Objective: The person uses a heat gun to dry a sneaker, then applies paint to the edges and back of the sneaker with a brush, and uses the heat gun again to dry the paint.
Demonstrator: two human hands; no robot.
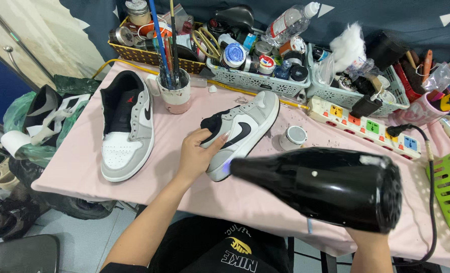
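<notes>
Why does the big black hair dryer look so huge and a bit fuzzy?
In the head view, the hair dryer sits closest to the camera, so the wide lens swells it and its nozzle edge blurs; the shoe under the left hand stays sharp, in even soft light with faint shadows.

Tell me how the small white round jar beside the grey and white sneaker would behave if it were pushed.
The small white round jar looks light, so it would probably slide on the pink tablecloth. It stands upright and squat, so tipping seems unlikely; on its side it may roll.
</notes>
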